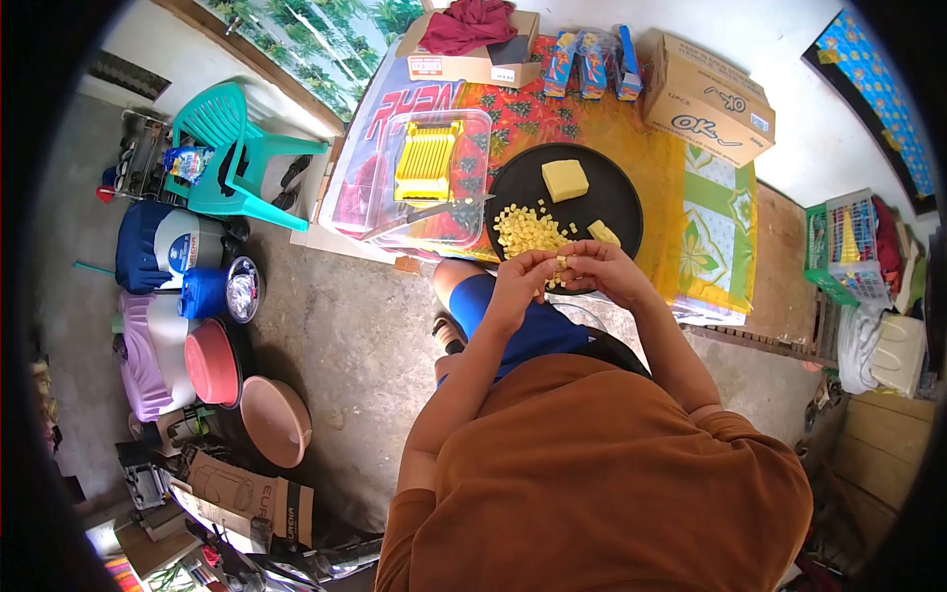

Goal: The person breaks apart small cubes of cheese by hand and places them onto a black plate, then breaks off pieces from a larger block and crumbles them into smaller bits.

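At the near edge of a round black tray, my left hand and my right hand meet with fingertips pinched together. Between them are small pale yellow pieces of cheese, partly hidden by the fingers. A heap of small cheese cubes lies on the tray's left side, just beyond my left hand. Farther back on the tray sits a larger cheese block. A smaller cheese chunk rests beside my right hand.
Left of the tray, a clear plastic container holds a yellow slatted slicer; a knife lies across its near rim. Cardboard boxes and blue packets stand at the table's back. A green chair and basins are leftward.
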Demonstrator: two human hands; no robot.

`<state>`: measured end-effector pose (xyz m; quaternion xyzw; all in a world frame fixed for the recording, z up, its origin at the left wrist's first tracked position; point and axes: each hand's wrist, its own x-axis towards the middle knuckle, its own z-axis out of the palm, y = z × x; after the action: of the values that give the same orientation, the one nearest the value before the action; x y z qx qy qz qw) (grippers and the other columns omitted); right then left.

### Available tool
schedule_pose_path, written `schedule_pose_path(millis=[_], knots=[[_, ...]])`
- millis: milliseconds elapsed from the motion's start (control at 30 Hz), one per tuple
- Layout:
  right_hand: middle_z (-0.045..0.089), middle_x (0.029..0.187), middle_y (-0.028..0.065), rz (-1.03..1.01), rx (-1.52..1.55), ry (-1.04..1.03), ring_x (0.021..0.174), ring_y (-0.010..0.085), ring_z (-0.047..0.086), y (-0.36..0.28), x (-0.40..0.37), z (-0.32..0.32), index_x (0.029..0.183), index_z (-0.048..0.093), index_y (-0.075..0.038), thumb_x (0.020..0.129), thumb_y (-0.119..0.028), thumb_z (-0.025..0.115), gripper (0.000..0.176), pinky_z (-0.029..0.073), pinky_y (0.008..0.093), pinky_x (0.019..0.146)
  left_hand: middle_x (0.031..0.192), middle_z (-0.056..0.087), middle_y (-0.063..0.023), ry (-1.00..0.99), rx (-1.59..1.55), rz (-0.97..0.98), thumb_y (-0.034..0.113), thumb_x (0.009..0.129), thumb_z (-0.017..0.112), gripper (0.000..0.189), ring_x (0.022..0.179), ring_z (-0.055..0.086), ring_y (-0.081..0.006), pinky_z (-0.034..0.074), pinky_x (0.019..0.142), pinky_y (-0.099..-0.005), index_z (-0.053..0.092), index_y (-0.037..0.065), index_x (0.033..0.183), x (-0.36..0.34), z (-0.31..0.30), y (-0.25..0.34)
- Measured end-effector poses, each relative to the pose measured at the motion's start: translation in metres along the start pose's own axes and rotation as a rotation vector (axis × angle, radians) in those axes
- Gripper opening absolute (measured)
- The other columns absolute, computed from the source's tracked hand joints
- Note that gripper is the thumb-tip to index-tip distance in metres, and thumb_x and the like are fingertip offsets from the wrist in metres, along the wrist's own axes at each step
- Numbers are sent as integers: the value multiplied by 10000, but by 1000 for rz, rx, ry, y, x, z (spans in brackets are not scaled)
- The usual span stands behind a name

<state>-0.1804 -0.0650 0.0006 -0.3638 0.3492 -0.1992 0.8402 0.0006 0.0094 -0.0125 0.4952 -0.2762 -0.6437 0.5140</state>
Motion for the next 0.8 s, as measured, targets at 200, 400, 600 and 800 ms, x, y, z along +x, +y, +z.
schedule_pose_path(millis=[200, 400, 600, 800], knots=[[642, 918, 54, -60, -96, 46, 802, 122, 643, 0, 0, 3, 1102, 592, 9, 901, -125, 625, 244, 559, 274, 752, 724, 599, 15, 25, 132, 34, 204, 866, 679, 269, 561, 487, -32, 376, 467, -178, 649, -16, 1018, 0, 3, 0], [645, 882, 47, -92, -161, 47, 779, 113, 640, -2, -1, 5, 1040, 621, 12, 867, -94, 646, 205, 541, 243, 726, 722, 602, 9, 13, 109, 32, 199, 861, 679, 242, 550, 484, -32, 379, 469, -174, 655, -7, 986, 0, 3, 0], [661, 876, 39, -108, -163, 54, 750, 97, 634, -3, -3, 6, 1016, 653, 8, 850, -114, 671, 207, 533, 229, 724, 733, 609, -4, -13, 65, 18, 174, 872, 655, 221, 533, 477, -41, 382, 470, -182, 650, -16, 984, -1, 4, 3], [664, 884, 47, -87, -163, 50, 753, 101, 638, -3, -3, 5, 1034, 655, 15, 859, -122, 652, 222, 536, 233, 726, 730, 607, -8, -37, 12, 20, 164, 874, 645, 226, 532, 481, -48, 382, 471, -186, 646, -29, 993, 0, 2, 0]])
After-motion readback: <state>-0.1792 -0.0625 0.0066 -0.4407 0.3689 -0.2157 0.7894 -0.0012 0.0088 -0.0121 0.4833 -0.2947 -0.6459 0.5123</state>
